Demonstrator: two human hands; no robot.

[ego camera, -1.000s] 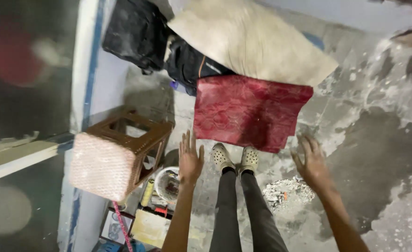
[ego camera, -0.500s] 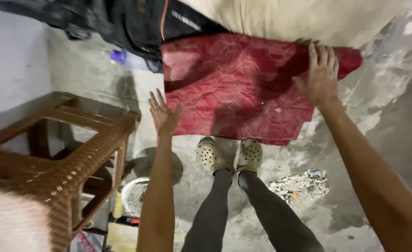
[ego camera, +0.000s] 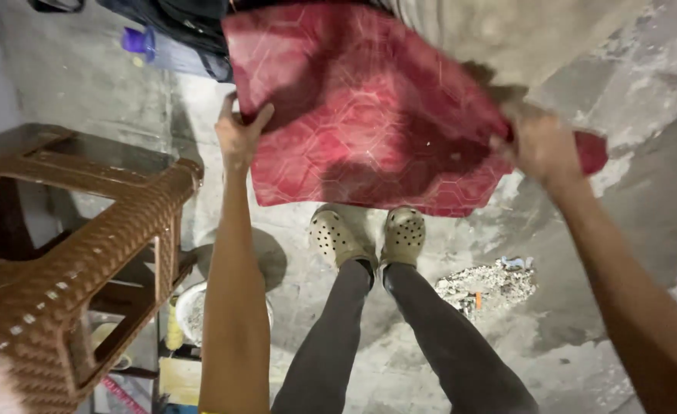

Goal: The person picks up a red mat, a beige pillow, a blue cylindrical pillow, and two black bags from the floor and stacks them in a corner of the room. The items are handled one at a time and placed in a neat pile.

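A red mat with a hexagon pattern lies over the concrete floor, its near edge just past my beige clogs. My left hand grips the mat's left edge, thumb on top. My right hand is closed on the mat's right edge and lifts that corner off the floor. A beige cloth lies beyond the mat, partly overlapping its far right side.
A brown woven plastic stool stands at the left. A round white bowl sits on the floor beneath my left arm. A small pile of rubble lies to the right of my feet. Dark bags sit at the top.
Both hands have gone from hovering open over the mat to gripping its left and right edges. The view has moved closer and the mat's right side has come up.
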